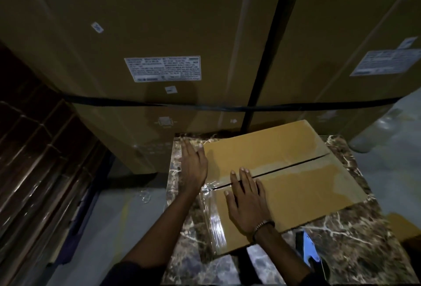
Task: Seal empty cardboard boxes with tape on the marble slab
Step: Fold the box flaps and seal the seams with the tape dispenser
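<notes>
One cardboard box [282, 171], brown and flat-topped, lying at a slant on the marble slab [355, 251]; two top flaps meeting along a dark seam, with a band of clear tape [271, 167] running over that seam and down the near left side (shiny and wrinkled there). Right hand [247, 201] laid flat on the box top, fingers straight and slightly spread, two fingertips at the seam; a bracelet [262, 225] at the wrist. Left hand [193, 165] flat as well, fingers straight, at the box's far left corner, holding nothing; whether touching the box or just beside it, cannot tell. Slab dark brown with white veins, glossy. One tape dispenser [311, 251] with blue body on the slab near the right forearm, just beside the box's near edge. Behind the slab, two very large cardboard cartons [159, 23], each with a white printed label, bound with black straps [159, 103]. At left, dark wooden frames [34, 149], stacked.
</notes>
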Demonstrator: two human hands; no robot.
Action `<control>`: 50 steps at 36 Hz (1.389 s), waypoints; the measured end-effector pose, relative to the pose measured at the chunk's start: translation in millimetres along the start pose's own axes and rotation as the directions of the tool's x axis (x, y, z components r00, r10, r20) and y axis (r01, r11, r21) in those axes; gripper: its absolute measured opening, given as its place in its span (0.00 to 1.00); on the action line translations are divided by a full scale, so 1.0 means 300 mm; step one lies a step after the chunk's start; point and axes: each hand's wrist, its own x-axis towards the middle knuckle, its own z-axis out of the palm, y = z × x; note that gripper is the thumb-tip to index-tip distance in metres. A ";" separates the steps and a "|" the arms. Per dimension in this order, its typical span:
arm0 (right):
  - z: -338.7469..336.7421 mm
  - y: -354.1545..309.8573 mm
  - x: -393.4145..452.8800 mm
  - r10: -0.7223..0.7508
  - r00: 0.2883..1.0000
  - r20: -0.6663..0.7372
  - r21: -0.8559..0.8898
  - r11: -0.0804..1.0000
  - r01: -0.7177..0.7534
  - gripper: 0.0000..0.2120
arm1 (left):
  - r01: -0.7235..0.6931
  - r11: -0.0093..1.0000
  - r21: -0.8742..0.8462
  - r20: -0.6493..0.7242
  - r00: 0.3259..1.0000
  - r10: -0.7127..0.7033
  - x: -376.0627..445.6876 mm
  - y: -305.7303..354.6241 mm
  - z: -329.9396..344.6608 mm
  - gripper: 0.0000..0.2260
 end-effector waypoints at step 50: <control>-0.236 0.839 0.243 0.506 0.855 -0.114 0.093 0.862 -0.498 0.41 | 0.440 0.898 0.034 -0.150 0.890 -0.430 -0.457 0.064 0.047 0.36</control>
